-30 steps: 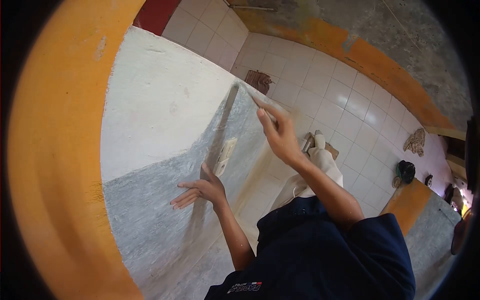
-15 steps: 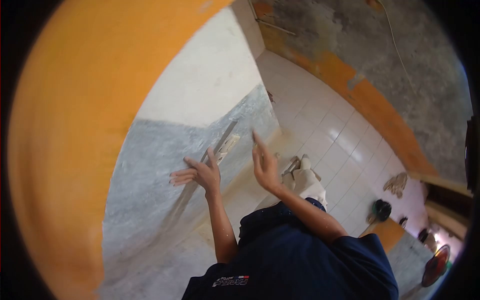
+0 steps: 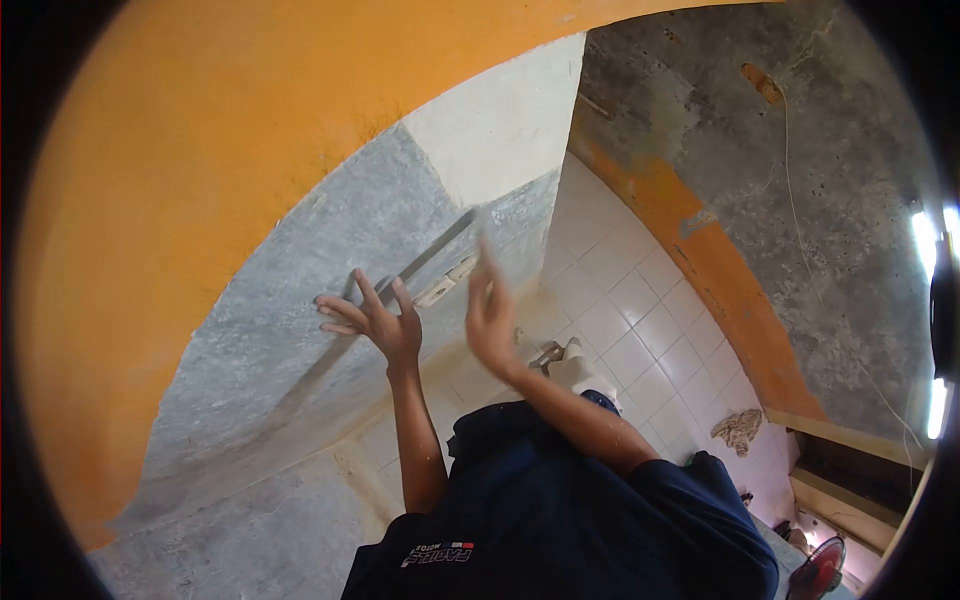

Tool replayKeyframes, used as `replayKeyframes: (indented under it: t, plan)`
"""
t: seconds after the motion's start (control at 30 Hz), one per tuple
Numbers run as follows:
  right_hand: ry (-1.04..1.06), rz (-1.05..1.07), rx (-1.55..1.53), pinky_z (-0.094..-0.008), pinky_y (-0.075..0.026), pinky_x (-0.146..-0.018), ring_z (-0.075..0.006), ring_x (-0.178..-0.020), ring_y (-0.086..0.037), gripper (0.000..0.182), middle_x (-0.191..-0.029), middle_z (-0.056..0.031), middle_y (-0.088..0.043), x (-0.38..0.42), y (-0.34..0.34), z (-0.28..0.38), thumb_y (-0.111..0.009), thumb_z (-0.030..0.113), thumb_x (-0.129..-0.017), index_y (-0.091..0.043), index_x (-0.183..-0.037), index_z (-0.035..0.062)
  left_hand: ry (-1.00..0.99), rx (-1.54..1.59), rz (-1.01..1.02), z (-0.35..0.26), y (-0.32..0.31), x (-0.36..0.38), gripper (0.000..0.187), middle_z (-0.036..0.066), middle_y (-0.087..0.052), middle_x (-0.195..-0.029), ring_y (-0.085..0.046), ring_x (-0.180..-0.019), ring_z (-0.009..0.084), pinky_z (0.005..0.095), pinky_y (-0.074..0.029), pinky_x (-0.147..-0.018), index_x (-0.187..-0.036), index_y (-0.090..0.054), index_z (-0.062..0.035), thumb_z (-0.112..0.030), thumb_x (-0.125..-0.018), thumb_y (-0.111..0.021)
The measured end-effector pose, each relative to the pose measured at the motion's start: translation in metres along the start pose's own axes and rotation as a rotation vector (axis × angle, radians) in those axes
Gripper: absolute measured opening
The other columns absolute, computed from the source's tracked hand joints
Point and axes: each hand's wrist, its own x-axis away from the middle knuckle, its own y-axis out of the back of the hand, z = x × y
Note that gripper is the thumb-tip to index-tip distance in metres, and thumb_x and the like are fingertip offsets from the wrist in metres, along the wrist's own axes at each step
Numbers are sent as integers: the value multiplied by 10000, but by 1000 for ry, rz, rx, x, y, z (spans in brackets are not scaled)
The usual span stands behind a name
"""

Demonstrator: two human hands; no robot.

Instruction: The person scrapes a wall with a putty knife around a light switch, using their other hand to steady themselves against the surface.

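Note:
My left hand (image 3: 375, 325) has its fingers spread against the grey plastered wall (image 3: 330, 250), over a long dark strip (image 3: 432, 253) that slants across the plaster. Nothing shows in its grasp. A pale switch or socket plate (image 3: 436, 292) sits just right of its thumb. Farther right, my right hand (image 3: 490, 315) is raised in front of the wall, smeared by motion. Its forefinger stretches up near the strip's upper end, with the other fingers partly bent, and no tool is visible in it.
An orange wall band (image 3: 200, 150) curves along the left and top. White floor tiles (image 3: 640, 310) lie beyond my feet. A crumpled patterned cloth (image 3: 738, 432) rests on the floor at right, near a wooden shelf (image 3: 850, 515) and a red fan (image 3: 818, 570).
My view has turned, bringing bright lights in at right. Both hands appear farther left in view; the left fingers are spread wider, and the right hand is more blurred.

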Motion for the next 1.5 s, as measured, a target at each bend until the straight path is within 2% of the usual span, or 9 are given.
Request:
replayKeyframes:
  t: [0.03,0.2,0.3,0.4,0.53,1.03,1.27,1.33,1.5]
  plan:
    - [-183,-5,-52,-351,-443,-1048,-239,-1368,-513,528,-1522,-238,-496,-11,2,12,-450,32,-1056,-355,-1575,41,-10,-47,19,5,-2,1,706,349,213,-1629,307,-1495,463,701,235,-1084,-1579,-369,-84,-442,-1011,-587]
    - [-27,-20,-30,-363,-383,-1115,-265,-1421,-464,515,-1544,-247,-466,12,-18,15,-443,55,-1068,-343,-1570,0,28,-100,101,9,-3,1,668,391,215,-1605,310,-1475,509,706,243,-1075,-1539,-442,-73,-510,-1037,-505]
    - [-330,94,-164,-381,-372,-1133,-277,-1414,-475,519,-1511,-262,-495,8,-17,18,-442,71,-1072,-337,-1575,1,20,-155,134,15,-2,0,663,413,201,-1596,296,-1472,533,716,238,-1071,-1535,-443,-70,-513,-1044,-484]
    - [-523,-127,-476,-195,-322,-438,-25,-547,-399,540,-740,59,-435,-37,2,26,-485,195,-1086,-346,-1607,225,88,-79,201,12,1,0,684,422,220,-1583,321,-1451,549,736,237,-1055,-1532,-439,-67,-541,-1040,-467]
    - [-397,122,-276,-196,-295,-431,-24,-519,-347,546,-709,75,-398,2,-13,34,-502,201,-1083,-351,-1605,248,34,-191,146,27,-20,0,734,418,264,-1568,366,-1419,560,761,241,-1029,-1541,-415,-64,-587,-1028,-449]
    - [-418,65,-374,-193,-312,-434,-17,-541,-382,549,-730,72,-422,15,-28,45,-490,192,-1085,-342,-1611,243,-231,-298,-10,32,-20,-1,728,408,280,-1568,366,-1409,578,847,165,-980,-1579,-334,-119,-552,-1021,-511]
    - [-681,-55,-601,-206,-282,-440,-25,-535,-356,521,-709,72,-387,-7,-8,69,-491,207,-1093,-366,-1597,246,-116,-240,35,30,-24,3,759,424,299,-1549,384,-1375,614,855,166,-964,-1578,-322,-116,-579,-1009,-514]
    - [-692,208,-474,-198,-272,-441,-24,-534,-349,531,-703,71,-393,10,-6,79,-489,199,-1094,-347,-1603,254,-205,-313,-23,28,-26,-3,782,424,311,-1543,395,-1368,612,858,165,-959,-1564,-344,-94,-610,-1000,-508]
    - [-633,-20,-532,-209,-287,-429,-24,-517,-350,532,-692,81,-396,-17,-1,54,-506,200,-1087,-365,-1598,249,-67,-286,108,30,-25,0,812,425,327,-1533,412,-1361,606,846,195,-952,-1579,-322,-109,-641,-991,-496]
